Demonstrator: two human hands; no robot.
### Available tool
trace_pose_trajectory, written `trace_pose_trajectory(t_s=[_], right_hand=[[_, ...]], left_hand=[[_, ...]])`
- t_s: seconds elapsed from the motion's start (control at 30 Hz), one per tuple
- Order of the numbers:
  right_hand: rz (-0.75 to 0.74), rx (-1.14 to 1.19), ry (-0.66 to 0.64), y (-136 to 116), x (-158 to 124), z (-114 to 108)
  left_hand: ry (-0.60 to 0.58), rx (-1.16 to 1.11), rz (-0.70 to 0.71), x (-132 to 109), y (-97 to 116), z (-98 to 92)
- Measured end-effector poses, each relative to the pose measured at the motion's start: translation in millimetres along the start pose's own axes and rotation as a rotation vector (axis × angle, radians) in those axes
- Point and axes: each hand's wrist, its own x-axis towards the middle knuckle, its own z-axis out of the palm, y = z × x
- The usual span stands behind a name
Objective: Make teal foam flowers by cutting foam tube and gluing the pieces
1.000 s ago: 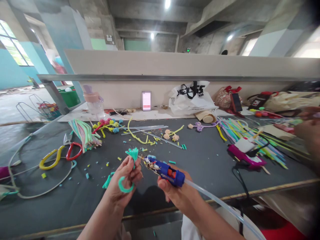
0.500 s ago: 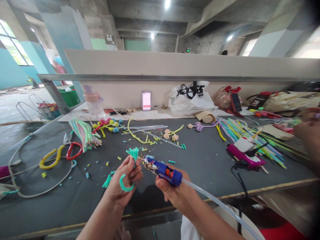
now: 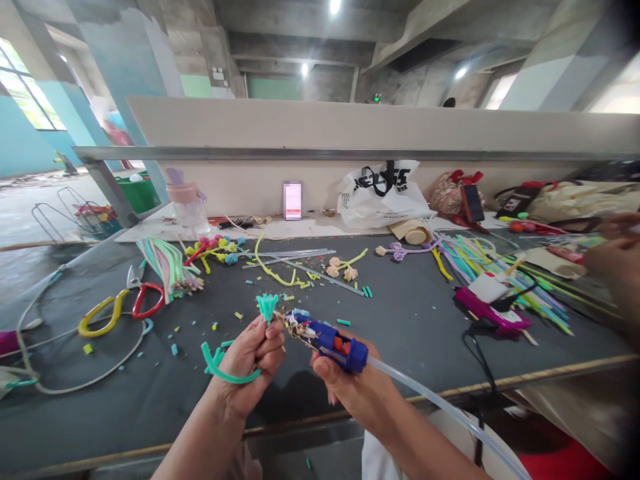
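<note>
Bare concrete beams and pale blue walls enclose the room, and a dark table (image 3: 395, 340) fills the near part, with a light partition (image 3: 310, 130) along its far side. At the far left, a clear bottle (image 3: 190, 217) with a pink lid stands against the partition; whether it holds liquid is hard to tell. On the floor beyond, a green bin (image 3: 143, 199) has something white showing at its top, and a wire basket (image 3: 103, 231) holds reddish things too blurred to name. A white bag (image 3: 350, 207) slumps at the far middle, its contents hidden. The phone (image 3: 293, 201) left of it has a blurred screen. Another person's hand (image 3: 613, 260) is cut off at the right edge, and its grip cannot be made out.

In the near middle, the left hand (image 3: 253, 353) pinches a turquoise tuft (image 3: 267, 305) upright between thumb and fingers; its top splays into short, blunt ends, while its base is hidden in the grip. A curved turquoise strip (image 3: 231, 378) sticks out leftward below. The right hand (image 3: 360, 377) has its fingers wrapped around a blue glue gun (image 3: 327, 340), its front crusted with residue. A clear stick (image 3: 425, 387) trails from the back. The nozzle points left, right beside the tuft; whether they touch cannot be told.
</note>
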Motion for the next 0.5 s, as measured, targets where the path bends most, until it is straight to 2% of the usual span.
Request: trace_pose_trajectory(t_s=[0.17, 0.5], right_hand=[[0.029, 0.006, -0.039, -2.0, 0.0, -0.3], [0.037, -0.006, -0.032, -0.5, -0.6, 2.3]], left_hand=[[0.015, 0.026, -0.016, 0.1, -0.4, -0.3], [-0.022, 0.128, 0.03, 3.3, -2.1, -0.5]])
